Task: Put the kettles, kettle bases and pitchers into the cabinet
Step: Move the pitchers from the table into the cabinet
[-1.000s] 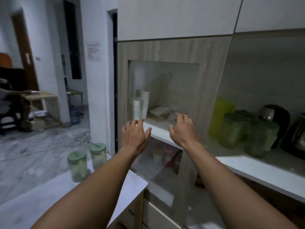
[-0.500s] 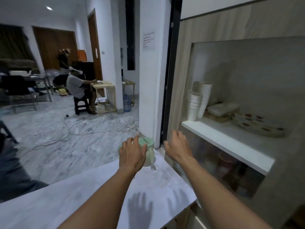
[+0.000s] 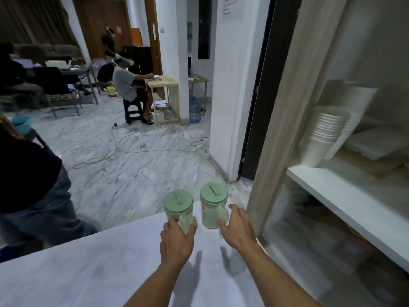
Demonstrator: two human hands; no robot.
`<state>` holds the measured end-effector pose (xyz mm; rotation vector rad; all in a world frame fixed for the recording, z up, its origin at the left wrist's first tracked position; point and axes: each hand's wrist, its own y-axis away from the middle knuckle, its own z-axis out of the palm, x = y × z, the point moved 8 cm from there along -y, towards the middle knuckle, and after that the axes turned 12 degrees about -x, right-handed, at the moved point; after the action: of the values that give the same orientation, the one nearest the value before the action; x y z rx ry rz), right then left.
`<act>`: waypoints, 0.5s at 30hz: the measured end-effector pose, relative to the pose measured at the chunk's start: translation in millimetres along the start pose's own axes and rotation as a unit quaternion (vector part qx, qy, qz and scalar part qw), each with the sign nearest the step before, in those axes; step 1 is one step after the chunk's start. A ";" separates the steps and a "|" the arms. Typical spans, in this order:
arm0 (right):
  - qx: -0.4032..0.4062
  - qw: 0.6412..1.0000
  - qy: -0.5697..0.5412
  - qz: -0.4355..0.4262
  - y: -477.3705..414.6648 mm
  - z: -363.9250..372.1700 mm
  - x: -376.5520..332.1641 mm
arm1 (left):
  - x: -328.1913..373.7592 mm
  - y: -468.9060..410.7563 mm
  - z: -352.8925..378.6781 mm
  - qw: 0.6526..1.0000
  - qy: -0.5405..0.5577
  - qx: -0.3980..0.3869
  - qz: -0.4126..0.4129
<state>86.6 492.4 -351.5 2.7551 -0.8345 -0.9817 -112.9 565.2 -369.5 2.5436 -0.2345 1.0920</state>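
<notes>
- The left hand's (image 3: 177, 238) fingers (image 3: 170, 223) and thumb are curled round the lower body of the left pitcher (image 3: 178, 207), clamped on it from the near side.
- The right hand's (image 3: 238, 227) fingers (image 3: 235, 209) and thumb are spread apart on either side of the right pitcher's (image 3: 213, 206) clear handle. The thumb lies against it, but I cannot tell whether they have closed on it.
- Both pitchers stand upright just beyond the fingertips, side by side and nearly touching. Each has a pale green lid.
- Under both hands and the pitchers is a white counter (image 3: 88, 273). The pitchers sit at its far edge, and the hands' shadows fall on it nearer than the wrists.
- Just right of the right hand's fingers rises the cabinet (image 3: 287, 107), with a pale wood frame.
- Further right and above finger level, its white shelf (image 3: 332, 191) carries a stack of white cups (image 3: 325, 134), blurred.
- Beyond the fingertips, past the counter edge, lies a marble floor (image 3: 143, 178) with cables (image 3: 132, 149) running over it.
- Far beyond the left hand's fingers, a seated person (image 3: 124, 83) faces a small wooden table (image 3: 163, 85).
</notes>
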 end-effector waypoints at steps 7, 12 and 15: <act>-0.040 0.989 -0.126 0.060 -57.3 39.0 34.8 | -28.8 -35.5 27.3 0.975 0.177 0.055 -0.124; -0.054 0.978 -0.194 0.058 -75.9 51.4 37.3 | -41.7 -53.3 39.8 0.975 0.154 0.013 -0.162; -0.038 0.972 -0.226 0.043 -81.8 53.0 32.1 | -38.5 -63.8 40.9 0.981 0.139 0.008 -0.134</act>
<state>112.7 549.1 -432.9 2.4375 -0.9362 -1.6181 -93.6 608.4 -440.1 2.3134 0.1860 1.3203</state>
